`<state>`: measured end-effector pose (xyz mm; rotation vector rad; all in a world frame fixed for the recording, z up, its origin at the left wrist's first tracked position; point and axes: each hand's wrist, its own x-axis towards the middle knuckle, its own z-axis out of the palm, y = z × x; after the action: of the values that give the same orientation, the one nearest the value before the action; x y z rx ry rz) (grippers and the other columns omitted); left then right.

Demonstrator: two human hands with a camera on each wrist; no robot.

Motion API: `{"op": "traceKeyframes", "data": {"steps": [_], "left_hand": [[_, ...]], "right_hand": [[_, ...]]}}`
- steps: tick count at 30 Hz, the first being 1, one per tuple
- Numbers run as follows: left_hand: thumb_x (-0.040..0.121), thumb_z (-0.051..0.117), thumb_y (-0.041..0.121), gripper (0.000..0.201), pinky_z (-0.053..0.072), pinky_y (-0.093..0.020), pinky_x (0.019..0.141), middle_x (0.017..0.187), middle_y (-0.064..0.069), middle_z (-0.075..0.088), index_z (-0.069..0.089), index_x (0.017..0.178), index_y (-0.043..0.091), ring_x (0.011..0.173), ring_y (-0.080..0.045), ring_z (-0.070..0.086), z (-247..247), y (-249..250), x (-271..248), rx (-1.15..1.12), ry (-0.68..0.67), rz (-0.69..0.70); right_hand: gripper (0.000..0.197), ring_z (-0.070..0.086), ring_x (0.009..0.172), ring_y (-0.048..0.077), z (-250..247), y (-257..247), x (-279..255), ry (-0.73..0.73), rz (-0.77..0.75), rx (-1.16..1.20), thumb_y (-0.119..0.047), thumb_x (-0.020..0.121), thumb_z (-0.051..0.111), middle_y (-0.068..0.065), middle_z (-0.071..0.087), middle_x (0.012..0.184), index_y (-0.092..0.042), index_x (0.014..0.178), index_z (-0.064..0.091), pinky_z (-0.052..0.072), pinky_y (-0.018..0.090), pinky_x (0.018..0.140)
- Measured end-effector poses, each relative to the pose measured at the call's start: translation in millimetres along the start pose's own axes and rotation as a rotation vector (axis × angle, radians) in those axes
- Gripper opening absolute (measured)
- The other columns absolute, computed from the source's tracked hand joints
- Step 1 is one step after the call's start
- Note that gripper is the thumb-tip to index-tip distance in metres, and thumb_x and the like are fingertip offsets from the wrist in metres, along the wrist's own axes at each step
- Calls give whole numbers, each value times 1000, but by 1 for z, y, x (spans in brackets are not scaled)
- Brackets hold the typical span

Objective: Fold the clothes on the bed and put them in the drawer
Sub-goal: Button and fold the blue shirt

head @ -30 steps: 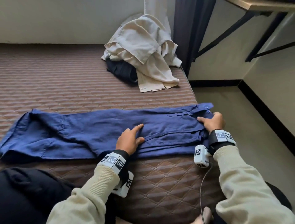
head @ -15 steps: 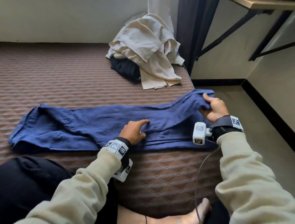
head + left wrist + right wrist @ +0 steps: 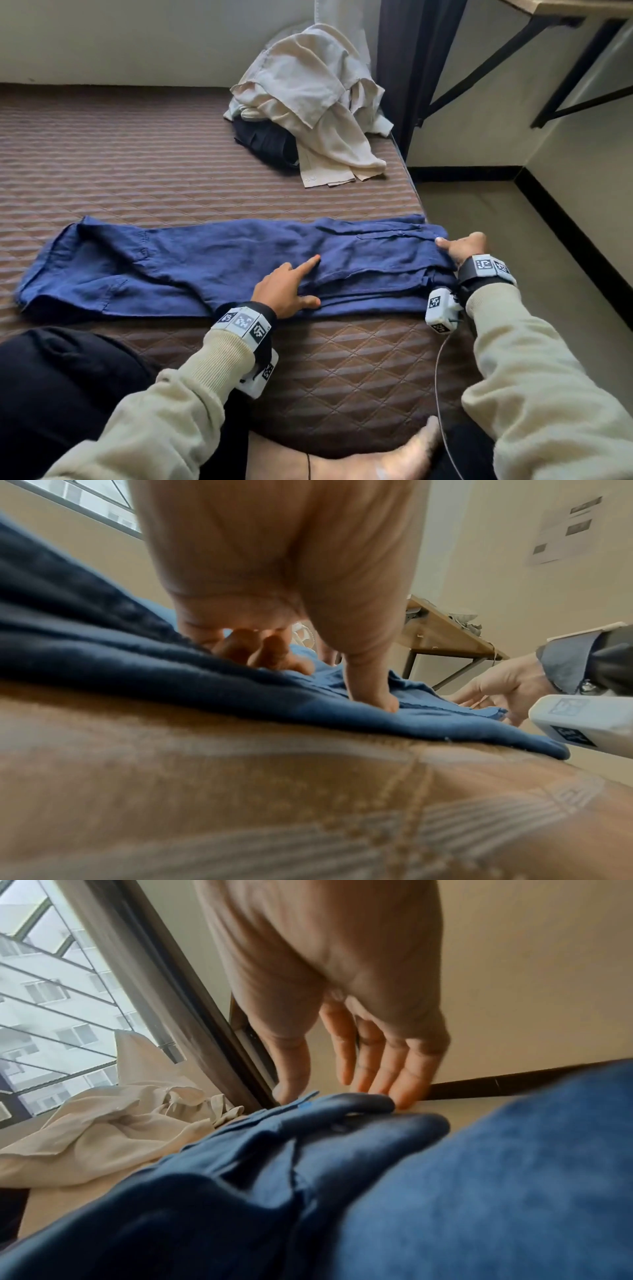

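A blue garment [image 3: 205,260], folded lengthwise, lies flat across the brown quilted bed [image 3: 342,370]. Its right end reaches the bed's edge. My left hand [image 3: 294,284] presses on its middle, index finger stretched out and thumb [image 3: 373,685] down on the cloth [image 3: 103,647]. My right hand [image 3: 459,245] is at the garment's right end with its thumb on top of the edge. In the right wrist view its fingers [image 3: 377,1064] are straight and reach past the blue edge [image 3: 342,1104]. No drawer is in view.
A heap of beige clothes [image 3: 308,102] lies over a dark garment [image 3: 267,140] at the bed's back right corner, beside a dark curtain [image 3: 411,68]. Right of the bed is bare floor [image 3: 496,240], with a black-legged desk [image 3: 548,51] above it. My dark-clad knee [image 3: 51,394] and bare foot [image 3: 376,459] are in front.
Half a second ago my right hand held the garment's right end lifted off the bed. That end now lies flat again and the fingers have straightened. My left hand stays pressed on the middle.
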<state>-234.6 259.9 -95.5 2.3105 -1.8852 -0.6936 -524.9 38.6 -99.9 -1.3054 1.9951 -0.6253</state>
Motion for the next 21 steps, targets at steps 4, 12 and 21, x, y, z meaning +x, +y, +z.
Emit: {"op": "traceKeyframes", "data": {"steps": [4, 12, 21], "left_hand": [[82, 67, 55, 90, 48, -40, 86, 114, -7, 35, 8, 150, 49, 110, -32, 50, -3, 3, 2, 23, -51, -20], [89, 60, 51, 84, 48, -42, 86, 130, -18, 33, -2, 145, 58, 109, -38, 51, -11, 11, 7, 130, -177, 35], [94, 54, 45, 76, 50, -43, 87, 145, -18, 19, -1, 144, 60, 119, -37, 46, -9, 19, 10, 243, -226, 10]], "right_hand": [[85, 52, 122, 41, 1, 4, -15, -173, 9, -110, -38, 76, 81, 26, 51, 136, 11, 133, 42, 46, 44, 98], [78, 61, 103, 27, 6, -3, -4, -66, 10, 168, -31, 63, 88, 19, 60, 125, 9, 122, 54, 50, 40, 92], [52, 53, 119, 39, -9, 10, -17, 36, 27, -39, -34, 85, 72, 24, 57, 129, 3, 120, 61, 43, 37, 96]]}}
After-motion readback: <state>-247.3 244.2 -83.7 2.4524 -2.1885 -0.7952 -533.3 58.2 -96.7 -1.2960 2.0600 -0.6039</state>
